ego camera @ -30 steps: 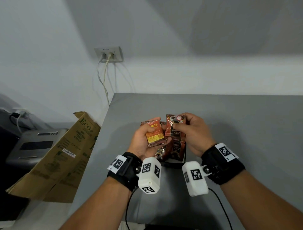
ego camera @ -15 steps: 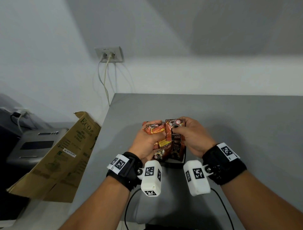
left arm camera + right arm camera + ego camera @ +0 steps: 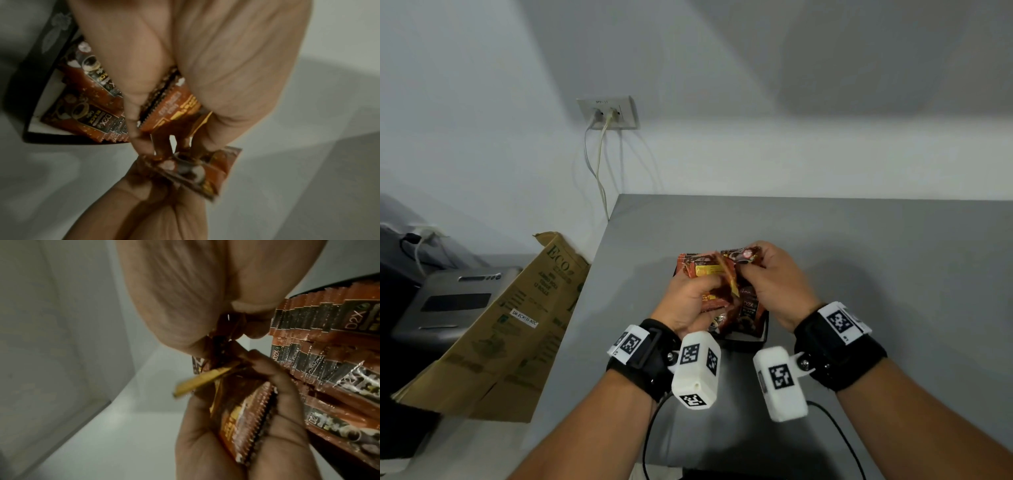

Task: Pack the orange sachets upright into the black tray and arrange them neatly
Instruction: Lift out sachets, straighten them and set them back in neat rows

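My left hand (image 3: 697,296) grips a small bundle of orange sachets (image 3: 705,272) just above the black tray (image 3: 744,340). My right hand (image 3: 765,274) pinches the top of another orange sachet (image 3: 744,256) right beside that bundle. In the left wrist view the held sachets (image 3: 174,104) sit between thumb and fingers, and the right hand's sachet (image 3: 197,168) hangs below them. Several sachets (image 3: 88,97) stand or lean in the tray (image 3: 35,81). The right wrist view shows the packed row (image 3: 329,353) close beside both hands. The hands hide most of the tray.
The tray sits on a grey table (image 3: 859,257) near its front left. A folded cardboard box (image 3: 500,325) leans off the table's left edge, beside a grey device (image 3: 448,301). Cables hang from a wall socket (image 3: 607,113). A black cable (image 3: 835,431) runs by my right forearm.
My left hand has swung right and down with its sachets, closing up against the right hand's sachet. Both hands have sunk slightly toward the tray.
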Demonstrator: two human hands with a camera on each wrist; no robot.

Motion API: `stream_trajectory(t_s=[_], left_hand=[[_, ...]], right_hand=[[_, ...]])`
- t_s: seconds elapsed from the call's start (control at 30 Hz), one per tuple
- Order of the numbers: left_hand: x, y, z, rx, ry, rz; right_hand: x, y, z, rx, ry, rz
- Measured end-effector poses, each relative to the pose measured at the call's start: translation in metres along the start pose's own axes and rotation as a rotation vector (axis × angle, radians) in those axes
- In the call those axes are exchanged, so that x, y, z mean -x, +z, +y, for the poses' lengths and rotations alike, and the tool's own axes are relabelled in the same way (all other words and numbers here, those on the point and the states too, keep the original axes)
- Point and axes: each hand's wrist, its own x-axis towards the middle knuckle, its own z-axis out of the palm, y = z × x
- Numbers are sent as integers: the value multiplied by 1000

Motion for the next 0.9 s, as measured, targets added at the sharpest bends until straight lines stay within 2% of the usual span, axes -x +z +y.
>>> stream_trajectory(t_s=[0.1,0.23,0.3,0.43,0.5,0.6,0.8,0.9], left_hand=[[-1,-2,0,1,22,17],[-3,-6,5,-6,60,124],[-5,-9,5,4,80,172],[-6,-5,2,22,126,208],[-6,-2,1,9,136,198],[-8,-2,0,6,134,155],[-5,-3,3,-39,68,108],[-6,-4,3,-61,93,119]], right_hand=[[0,0,-1,-1,-2,32],[-4,-15,-10,-485,137,89],[-5,-23,-11,-586,164,58],[3,-10,-7,-318,194,-70],[5,0,-3,-225,191,-69],[6,7,0,-192,185,-35],[8,6,-1,-192,162,-121],[11,6,0,-157,134,-120]])
